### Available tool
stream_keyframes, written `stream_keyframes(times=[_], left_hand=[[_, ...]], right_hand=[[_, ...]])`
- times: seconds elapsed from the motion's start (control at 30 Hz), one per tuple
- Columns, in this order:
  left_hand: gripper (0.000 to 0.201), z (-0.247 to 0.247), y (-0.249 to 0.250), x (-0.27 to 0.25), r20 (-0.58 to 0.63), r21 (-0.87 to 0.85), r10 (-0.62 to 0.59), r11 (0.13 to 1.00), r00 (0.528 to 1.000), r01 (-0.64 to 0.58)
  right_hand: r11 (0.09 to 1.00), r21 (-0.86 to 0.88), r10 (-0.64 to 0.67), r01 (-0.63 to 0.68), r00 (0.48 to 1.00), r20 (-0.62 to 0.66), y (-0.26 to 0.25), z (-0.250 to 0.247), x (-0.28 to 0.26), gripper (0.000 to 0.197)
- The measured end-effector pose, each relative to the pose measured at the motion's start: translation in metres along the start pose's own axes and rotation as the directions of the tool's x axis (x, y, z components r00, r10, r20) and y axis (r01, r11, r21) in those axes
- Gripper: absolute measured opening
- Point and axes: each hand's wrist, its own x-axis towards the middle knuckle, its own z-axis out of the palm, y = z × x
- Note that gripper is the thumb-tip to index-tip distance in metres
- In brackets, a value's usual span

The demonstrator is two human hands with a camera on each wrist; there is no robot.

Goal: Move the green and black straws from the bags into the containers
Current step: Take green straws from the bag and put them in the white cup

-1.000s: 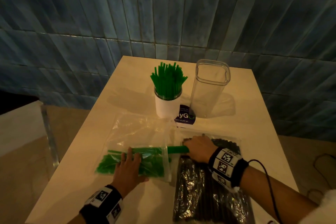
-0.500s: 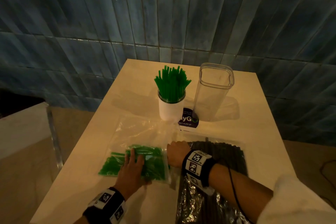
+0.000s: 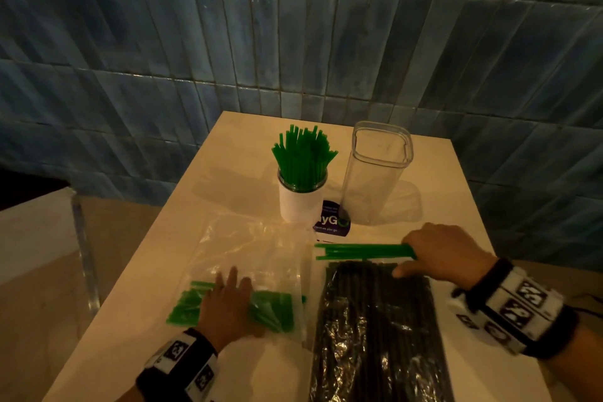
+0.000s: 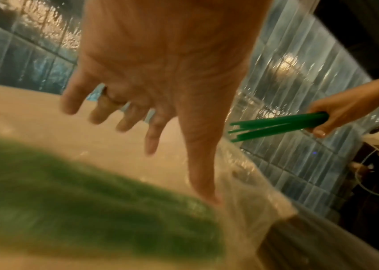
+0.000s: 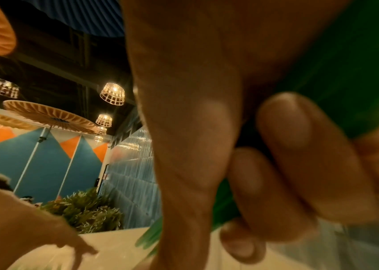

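My right hand [image 3: 434, 251] grips a small bunch of green straws [image 3: 362, 251] that points left, held above the far end of the black straws' bag [image 3: 378, 330]; the left wrist view shows the same bunch [image 4: 278, 124] clear of the clear bag. My left hand [image 3: 228, 300] lies flat with straight fingers on the clear bag [image 3: 257, 258], pressing down the green straws [image 3: 274, 310] left inside. A white cup [image 3: 298, 202] holding several upright green straws stands at mid-table. To its right stands an empty clear square container [image 3: 375, 173].
A purple round sticker [image 3: 331, 222] lies between the cup and the clear container. The white table [image 3: 440, 206] sits in a corner of blue tiled wall [image 3: 293, 42]. A second white table edge [image 3: 32, 225] is at the left.
My right hand reached into the clear bag's mouth, then pulled out to the right with a bunch of green straws. The left hand stayed pressed on the bag.
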Motion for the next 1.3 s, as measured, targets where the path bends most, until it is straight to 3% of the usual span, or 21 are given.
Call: stream_keyframes(times=[0.03, 0.1, 0.17, 0.23, 0.33, 0.47, 0.57, 0.63, 0.7, 0.77, 0.8, 0.87, 0.9, 0.97, 1.03, 1.13, 1.2, 1.3], left_hand=[[0.105, -0.011, 0.008, -0.001, -0.123, -0.038, 0.032, 0.999, 0.992, -0.036], [0.110, -0.035, 0.032, -0.003, -0.351, -0.062, 0.137, 0.984, 0.926, -0.169], [0.108, -0.053, 0.059, -0.002, -0.459, -0.006, 0.244, 0.961, 0.854, -0.278], [0.086, -0.063, 0.075, 0.002, -0.496, -0.043, 0.240, 0.953, 0.834, -0.300], [0.025, -0.069, 0.072, 0.010, -0.551, -0.153, 0.148, 0.950, 0.821, -0.274], [0.022, -0.063, 0.054, 0.018, -0.529, -0.427, 0.022, 0.857, 0.849, -0.288], [0.021, -0.058, 0.055, 0.021, -0.569, -0.480, -0.005, 0.814, 0.822, -0.327], [0.018, -0.058, 0.060, 0.023, -0.603, -0.496, 0.004, 0.781, 0.798, -0.378], [0.009, -0.060, 0.066, 0.022, -0.650, -0.487, 0.030, 0.750, 0.759, -0.447], [0.004, -0.061, 0.069, 0.020, -0.678, -0.495, 0.046, 0.709, 0.733, -0.502], [0.013, -0.061, 0.070, 0.021, -0.682, -0.509, 0.042, 0.689, 0.730, -0.516], [0.039, -0.063, 0.071, 0.023, -0.659, -0.572, 0.012, 0.640, 0.752, -0.512], [0.040, -0.066, 0.071, 0.025, -0.633, -0.616, -0.019, 0.619, 0.774, -0.488], [0.024, -0.074, 0.072, 0.028, -0.542, -0.709, -0.080, 0.577, 0.836, -0.405], [0.025, -0.079, 0.072, 0.031, -0.503, -0.736, -0.100, 0.571, 0.859, -0.364], [0.020, -0.079, 0.073, 0.032, -0.525, -0.719, -0.087, 0.578, 0.846, -0.387], [0.028, -0.077, 0.073, 0.029, -0.566, -0.700, -0.081, 0.572, 0.820, -0.427], [0.040, -0.072, 0.072, 0.030, -0.614, -0.671, -0.064, 0.567, 0.786, -0.478]], right_hand=[[0.999, -0.034, 0.014, -0.015, 1.000, -0.020, 0.002, -0.008, -0.008, 0.060], [0.997, -0.083, 0.001, -0.007, 0.998, -0.069, -0.009, -0.022, -0.017, 0.058], [0.993, -0.105, -0.068, 0.055, 0.990, -0.127, -0.032, -0.031, -0.021, 0.055], [0.982, -0.123, -0.165, 0.141, 0.963, -0.214, -0.058, -0.038, -0.023, 0.052], [0.973, -0.103, -0.229, 0.206, 0.912, -0.341, -0.076, -0.050, -0.027, 0.054], [0.935, 0.114, -0.227, 0.335, 0.815, -0.533, -0.063, -0.070, -0.034, 0.043], [0.773, 0.325, -0.214, 0.545, 0.706, -0.675, -0.075, -0.070, -0.027, 0.031], [0.611, 0.359, -0.153, 0.706, 0.551, -0.820, -0.096, -0.062, -0.019, 0.020], [0.411, 0.340, 0.014, 0.846, 0.367, -0.930, -0.111, -0.052, -0.012, 0.015], [0.221, 0.353, 0.178, 0.909, 0.318, -0.931, -0.118, -0.049, -0.010, 0.019], [0.158, 0.340, 0.227, 0.927, 0.301, -0.926, -0.121, -0.049, -0.011, 0.019], [0.088, 0.269, 0.289, 0.959, 0.234, -0.928, -0.124, -0.047, -0.013, 0.016], [0.070, 0.227, 0.318, 0.971, 0.194, -0.928, -0.125, -0.047, -0.014, 0.015], [0.047, 0.171, 0.377, 0.984, 0.141, -0.916, -0.126, -0.050, -0.017, 0.015], [0.066, 0.140, 0.424, 0.988, 0.099, -0.900, -0.124, -0.053, -0.018, 0.017], [0.202, 0.112, 0.452, 0.973, 0.009, -0.892, -0.118, -0.058, -0.016, 0.025], [0.285, 0.097, 0.455, 0.954, -0.045, -0.889, -0.114, -0.058, -0.015, 0.028], [0.323, 0.125, 0.485, 0.938, -0.051, -0.873, -0.104, -0.059, -0.011, 0.029]])
